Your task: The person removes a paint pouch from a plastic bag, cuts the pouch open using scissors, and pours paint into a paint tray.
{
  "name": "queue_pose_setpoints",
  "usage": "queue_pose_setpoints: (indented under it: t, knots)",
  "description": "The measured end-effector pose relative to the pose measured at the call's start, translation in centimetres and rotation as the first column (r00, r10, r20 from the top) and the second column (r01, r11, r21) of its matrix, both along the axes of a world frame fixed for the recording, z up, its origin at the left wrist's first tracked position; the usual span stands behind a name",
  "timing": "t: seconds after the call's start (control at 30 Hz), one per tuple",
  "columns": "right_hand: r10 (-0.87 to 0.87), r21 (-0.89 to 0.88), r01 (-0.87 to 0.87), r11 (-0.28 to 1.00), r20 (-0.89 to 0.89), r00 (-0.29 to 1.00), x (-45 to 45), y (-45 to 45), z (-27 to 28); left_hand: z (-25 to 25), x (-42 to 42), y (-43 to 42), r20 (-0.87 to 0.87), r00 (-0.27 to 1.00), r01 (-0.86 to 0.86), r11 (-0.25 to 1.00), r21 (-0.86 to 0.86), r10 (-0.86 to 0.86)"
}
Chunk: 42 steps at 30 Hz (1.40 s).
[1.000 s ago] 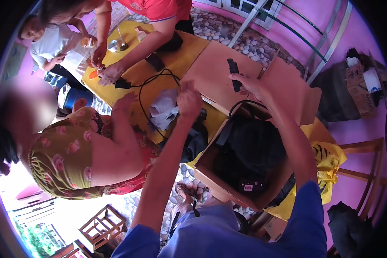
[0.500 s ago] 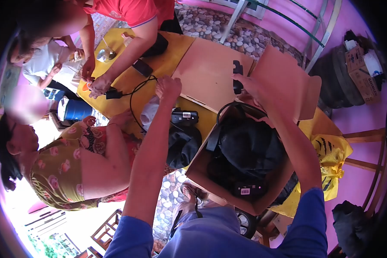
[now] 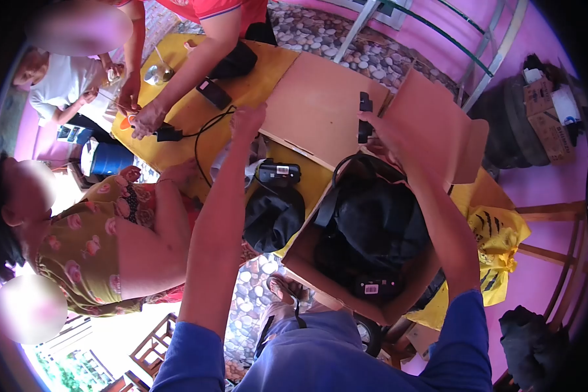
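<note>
My left hand (image 3: 248,124) is closed in a pinch over the yellow table, and a looped black cable (image 3: 206,132) runs into its fingers. My right hand (image 3: 387,138) grips a small black bracket-shaped device (image 3: 365,117) above the cardboard flaps. Below it, an open cardboard box (image 3: 317,282) holds a bundle of black cloth (image 3: 382,219) and a black device with a white label (image 3: 372,289). Between my arms, a similar labelled black device (image 3: 279,173) lies on the table beside a dark cloth (image 3: 274,219).
Across the yellow table (image 3: 176,55), a person in red (image 3: 209,13) handles the cable's far end near a black phone (image 3: 214,95). Another person in a floral top (image 3: 78,255) sits at my left. A yellow bag (image 3: 496,242) hangs right of the box; a metal ladder frame (image 3: 438,32) stands behind.
My left hand has moved slightly up and left with the cable. My right hand keeps its hold on the black device, nearly still. The view has shifted a little.
</note>
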State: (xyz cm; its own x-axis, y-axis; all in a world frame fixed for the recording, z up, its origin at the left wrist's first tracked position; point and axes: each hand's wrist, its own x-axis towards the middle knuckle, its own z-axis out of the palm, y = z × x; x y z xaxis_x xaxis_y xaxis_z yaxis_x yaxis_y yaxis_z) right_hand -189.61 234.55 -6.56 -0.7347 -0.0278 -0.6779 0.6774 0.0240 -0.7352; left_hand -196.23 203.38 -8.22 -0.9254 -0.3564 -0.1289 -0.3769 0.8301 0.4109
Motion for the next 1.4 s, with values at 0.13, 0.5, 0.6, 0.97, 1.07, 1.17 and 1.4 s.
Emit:
queue_pose_setpoints:
  t: [0.13,0.5,0.6,0.97,1.07,1.17,1.4]
  knots:
    - [-0.009,-0.082,0.008,0.997,-0.006,1.0,0.4,0.5,0.6,1.0,0.0,0.6,0.003,0.999,-0.042,0.996,0.08,0.042]
    - [-0.265,-0.202,0.183,0.962,-0.537,0.801,6.7,9.0,7.0,0.6,1.2,4.4,-0.207,0.947,0.23,0.968,-0.095,-0.246]
    - [-0.369,-0.132,0.379,0.916,-0.645,0.669,11.3,13.6,8.7,1.3,1.7,8.7,-0.242,0.858,0.494,0.856,0.151,-0.452]
    - [-0.483,0.145,0.58,0.802,-0.416,0.771,16.6,18.5,4.2,0.2,1.9,20.7,-0.04,0.612,0.672,0.494,0.552,-0.79]
    - [-0.582,-0.057,0.606,0.794,-0.363,0.728,15.8,18.7,3.5,1.9,1.6,21.9,0.066,0.643,0.533,0.507,0.677,-0.763]
    - [-0.616,-0.298,0.542,0.786,-0.298,0.729,15.0,19.7,2.9,2.0,0.4,22.7,0.156,0.661,0.66,0.667,0.345,-0.734]
    - [-0.713,-0.347,0.623,0.701,-0.317,0.626,16.1,20.3,3.0,1.3,-1.2,23.2,-0.203,0.532,0.818,0.561,-0.128,-0.822]
